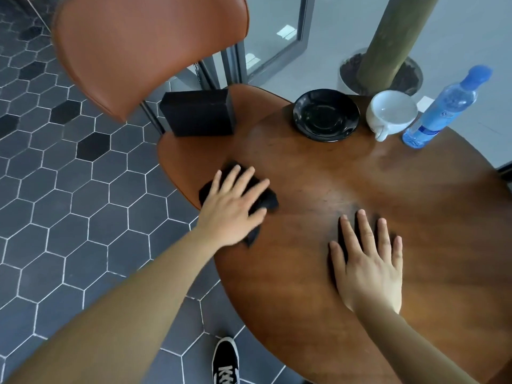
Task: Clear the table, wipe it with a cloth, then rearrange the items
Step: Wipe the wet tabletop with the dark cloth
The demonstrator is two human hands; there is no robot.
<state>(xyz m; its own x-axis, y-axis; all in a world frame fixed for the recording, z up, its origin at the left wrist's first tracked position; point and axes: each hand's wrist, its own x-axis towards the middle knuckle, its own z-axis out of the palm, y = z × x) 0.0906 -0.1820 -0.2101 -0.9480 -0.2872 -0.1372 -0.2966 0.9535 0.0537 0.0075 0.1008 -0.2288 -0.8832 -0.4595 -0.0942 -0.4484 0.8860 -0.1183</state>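
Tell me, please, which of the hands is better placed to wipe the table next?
Left. The left hand presses flat on the black cloth on the table; the right hand rests on bare wood.

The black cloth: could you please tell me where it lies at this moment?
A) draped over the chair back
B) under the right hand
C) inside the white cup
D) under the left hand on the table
D: the left hand presses the black cloth flat near the left edge of the table; the right hand rests on bare wood.
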